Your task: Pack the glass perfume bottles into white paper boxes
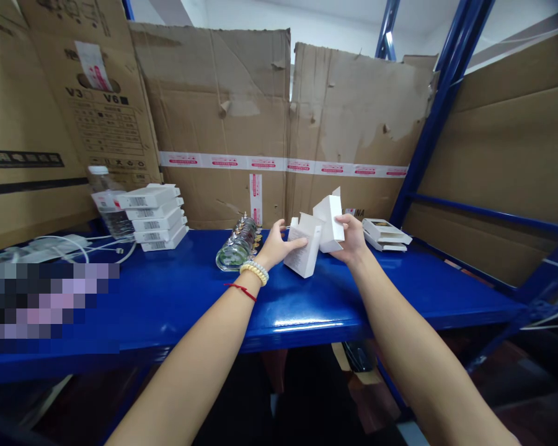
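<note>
Both my arms reach over a glossy blue metal shelf (177,297). My left hand (275,246), with a bead bracelet and a red string at the wrist, grips a small white carton (304,248) with its top flaps open. My right hand (352,238) holds a second small white carton (331,223) upright, touching the first. Just left of my left hand lies a row of small clear glass bottles (239,245) with metal caps.
A stack of several flat white boxes (155,217) and a plastic water bottle (106,201) stand at the back left beside white cables (60,246). Two flat boxes (385,235) lie at the right. Large cardboard cartons (279,124) wall the back; blue rack posts (439,105) rise right.
</note>
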The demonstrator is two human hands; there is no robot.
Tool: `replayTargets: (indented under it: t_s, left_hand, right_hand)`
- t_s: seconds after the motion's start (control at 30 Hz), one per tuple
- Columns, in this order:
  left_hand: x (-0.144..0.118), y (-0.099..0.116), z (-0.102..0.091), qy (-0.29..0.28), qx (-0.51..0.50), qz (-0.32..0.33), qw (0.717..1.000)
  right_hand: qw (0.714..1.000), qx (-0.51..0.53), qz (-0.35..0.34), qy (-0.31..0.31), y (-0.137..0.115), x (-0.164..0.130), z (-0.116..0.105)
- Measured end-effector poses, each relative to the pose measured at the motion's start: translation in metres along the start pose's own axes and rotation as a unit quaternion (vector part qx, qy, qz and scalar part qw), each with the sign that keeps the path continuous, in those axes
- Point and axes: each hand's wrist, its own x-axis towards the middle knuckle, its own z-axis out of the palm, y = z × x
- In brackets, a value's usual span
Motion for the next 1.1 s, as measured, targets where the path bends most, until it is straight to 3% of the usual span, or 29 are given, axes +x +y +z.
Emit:
replayTargets:
  t_s: [0.07,0.13,0.3,0.37,0.47,0.57,0.63,0.83,1.1]
  left_hand:
    - [-0.001,0.0,-0.001,-0.066,-0.056,-0.012,0.996]
    - [0.0,-0.001,0.0,-0.08,-0.069,-0.001,0.994]
    - [0.005,-0.005,-0.001,0.047,0.063,0.063,0.995]
    - [0.003,-0.002,-0.002,0.063,0.13,0.081,0.986]
    - [-0.004,0.004,-0.001,0.06,0.217,0.12,0.967]
    - [-0.01,0.005,0.004,0.046,0.241,0.164,0.955]
    - [-0.01,0.0,0.007,0.034,0.233,0.19,0.953]
    - [-0.008,-0.009,0.01,-0.017,0.261,0.276,0.925]
    - [-0.014,-0.001,0.01,-0.055,0.275,0.239,0.93]
  right_hand:
    - [1.0,-0.011,-0.014,0.0,0.001,0.001,-0.001]
    - [0.999,-0.015,-0.036,0.021,0.002,0.005,-0.004]
    - [0.981,0.016,-0.138,0.133,0.004,0.012,-0.017]
    - [0.979,0.028,-0.173,0.108,0.003,0.011,-0.017]
    - [0.981,0.043,-0.187,0.021,0.002,0.004,-0.01]
    - [0.983,0.045,-0.174,-0.04,0.003,-0.001,-0.001]
    - [0.984,0.041,-0.168,-0.047,0.005,0.0,0.002]
    - [0.974,-0.005,-0.222,0.044,0.013,0.01,-0.001]
    - [0.927,-0.16,-0.313,0.133,0.023,0.016,-0.004]
